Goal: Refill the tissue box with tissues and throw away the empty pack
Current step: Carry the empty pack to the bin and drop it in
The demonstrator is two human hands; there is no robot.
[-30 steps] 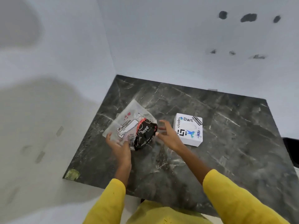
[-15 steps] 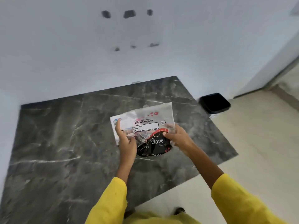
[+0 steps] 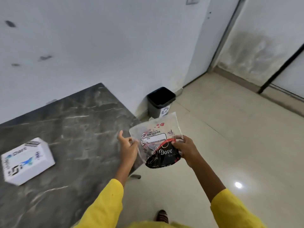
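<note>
A: Nearest, at 6 o'clock: yellow sleeves (image 3: 105, 206), both cut off by the bottom edge. One foot (image 3: 162, 215) shows between them, blurred, on the tiled floor (image 3: 230, 145).

B: The hands?

A: Both on the tissue pack (image 3: 158, 142), held in the air near centre, just off the right edge of the table (image 3: 74, 129) and above the floor. Right hand (image 3: 185, 149) at 3 o'clock of the pack, fingers curled over its right edge, pinching the plastic. Left hand (image 3: 127, 146) at 9 o'clock; thumb and forefinger nip the left edge, the other fingers spread loose.

B: Pack's condition?

A: Clear plastic, flat and crumpled. Top reads "BIG TISSUES", lower black part reads "Dove". Small print on the label too fine to read. Can't tell through the print whether any tissue is left inside.

B: And the box?

A: Tissue box (image 3: 27, 160), white, on the table at 9 o'clock, well apart from the hands, motion-blurred. "Dart" legible on top; other marks smeared. Its opening is not visible.

B: Farther out?

A: Bin (image 3: 160, 102) at 12 o'clock from the pack, on the floor against the white wall (image 3: 115, 46), just beyond the table's far corner. Dark interior, contents not discernible; its lower front is hidden behind the pack. At 2 o'clock, a door frame (image 3: 225, 33), top cut off.
</note>
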